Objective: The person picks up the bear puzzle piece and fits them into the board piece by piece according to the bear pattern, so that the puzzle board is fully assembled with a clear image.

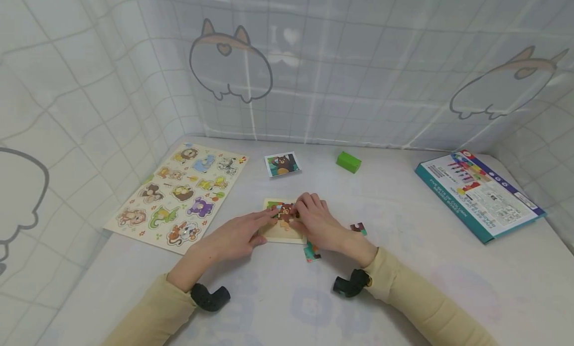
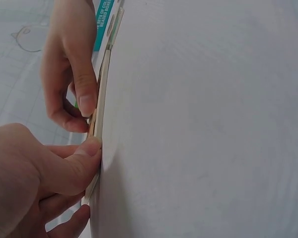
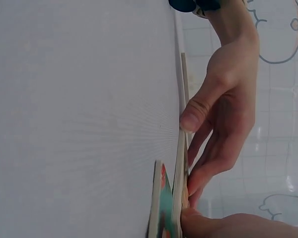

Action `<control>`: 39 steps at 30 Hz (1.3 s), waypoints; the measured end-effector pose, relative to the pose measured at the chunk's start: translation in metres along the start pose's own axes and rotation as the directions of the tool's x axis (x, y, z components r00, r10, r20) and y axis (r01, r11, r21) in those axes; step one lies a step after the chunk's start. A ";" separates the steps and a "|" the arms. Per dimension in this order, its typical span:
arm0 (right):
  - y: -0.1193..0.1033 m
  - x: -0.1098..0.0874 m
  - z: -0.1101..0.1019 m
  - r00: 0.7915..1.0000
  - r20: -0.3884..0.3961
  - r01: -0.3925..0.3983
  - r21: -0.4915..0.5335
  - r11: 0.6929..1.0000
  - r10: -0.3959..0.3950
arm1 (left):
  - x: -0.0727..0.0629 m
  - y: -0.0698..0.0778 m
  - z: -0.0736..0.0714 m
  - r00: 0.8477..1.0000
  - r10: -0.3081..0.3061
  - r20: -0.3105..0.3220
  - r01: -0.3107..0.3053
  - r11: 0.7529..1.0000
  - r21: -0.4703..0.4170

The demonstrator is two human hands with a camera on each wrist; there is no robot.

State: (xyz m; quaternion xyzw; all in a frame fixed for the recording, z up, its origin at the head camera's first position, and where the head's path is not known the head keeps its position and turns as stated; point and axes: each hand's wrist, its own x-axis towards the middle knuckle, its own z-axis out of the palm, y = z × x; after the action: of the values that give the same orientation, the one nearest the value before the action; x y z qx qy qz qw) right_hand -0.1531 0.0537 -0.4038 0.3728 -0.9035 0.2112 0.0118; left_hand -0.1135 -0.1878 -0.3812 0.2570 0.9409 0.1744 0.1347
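A small wooden puzzle board (image 1: 280, 235) lies in front of me, with brown bear puzzle pieces (image 1: 284, 212) set in it. My left hand (image 1: 237, 235) holds the board at its left side, thumb along the near edge and fingers reaching over the top. From the right, my right hand (image 1: 316, 221) bends over the board and pinches a puzzle piece at the bear picture, mostly hidden by the fingers. In the left wrist view, the right thumb (image 2: 87, 104) points down onto the board. One loose puzzle piece (image 1: 312, 253) lies by the board's near right corner, another (image 1: 358, 228) beyond the right wrist.
A bear picture card (image 1: 282, 164) and a green block (image 1: 348, 162) lie behind the board. To the left is a large animal puzzle board (image 1: 179, 196); a teal-edged box (image 1: 482, 194) lies at the right. A patterned curtain (image 1: 341, 67) hangs behind the table.
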 end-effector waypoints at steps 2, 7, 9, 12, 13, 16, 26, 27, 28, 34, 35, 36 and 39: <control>0.000 0.001 0.000 1.000 -0.004 -0.003 -0.001 1.000 0.003 | 0.000 0.001 0.000 1.000 0.000 -0.001 0.000 1.000 0.005; -0.001 0.002 0.002 1.000 -0.029 0.002 0.000 1.000 -0.002 | -0.001 0.002 0.000 1.000 0.005 -0.005 -0.005 1.000 0.010; -0.001 0.002 0.003 0.999 -0.037 0.003 0.001 1.000 -0.003 | -0.001 0.002 0.000 1.000 0.022 -0.007 -0.022 1.000 0.007; 0.000 0.002 0.004 0.999 -0.043 0.002 0.008 1.000 -0.002 | -0.002 0.002 -0.001 0.998 0.060 -0.013 -0.060 0.998 0.016; 0.000 0.003 0.004 0.999 -0.044 0.002 0.009 1.000 -0.001 | -0.002 0.002 -0.001 0.997 0.074 -0.014 -0.074 0.997 0.025; 0.000 0.003 0.004 0.999 -0.050 0.006 0.019 1.000 -0.005 | -0.002 0.003 -0.002 0.995 0.097 -0.009 -0.096 0.993 0.066; 0.001 0.003 0.004 0.999 -0.047 0.001 0.043 0.999 0.001 | -0.001 0.005 -0.001 0.990 0.140 0.003 -0.139 0.983 0.117; 0.001 0.004 0.004 0.999 -0.043 -0.002 0.044 0.999 0.004 | -0.001 0.005 -0.001 0.991 0.133 0.007 -0.133 0.985 0.113; 0.001 0.004 0.004 0.999 -0.039 -0.003 0.044 0.999 0.004 | -0.001 0.005 -0.001 0.992 0.124 0.008 -0.124 0.987 0.106; 0.003 0.002 0.001 0.997 -0.070 0.027 0.085 0.996 -0.021 | -0.001 0.009 0.000 0.994 0.108 0.005 -0.108 0.990 0.096; 0.003 0.002 0.001 0.996 -0.081 0.036 0.096 0.995 -0.029 | -0.001 0.009 0.000 0.994 0.112 0.005 -0.111 0.988 0.104; 0.004 0.002 0.000 0.995 -0.088 0.044 0.105 0.994 -0.035 | -0.001 0.010 0.000 0.993 0.115 0.006 -0.115 0.987 0.110; 0.005 0.002 0.000 0.994 -0.098 0.056 0.124 0.991 -0.044 | 0.000 0.010 0.001 0.992 0.122 0.005 -0.122 0.983 0.138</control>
State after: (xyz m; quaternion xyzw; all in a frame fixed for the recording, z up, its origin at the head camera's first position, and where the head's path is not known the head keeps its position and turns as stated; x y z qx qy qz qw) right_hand -0.1577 0.0555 -0.4056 0.3850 -0.8770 0.2851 0.0365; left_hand -0.1089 -0.1798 -0.3778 0.3226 0.9335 0.1174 0.1038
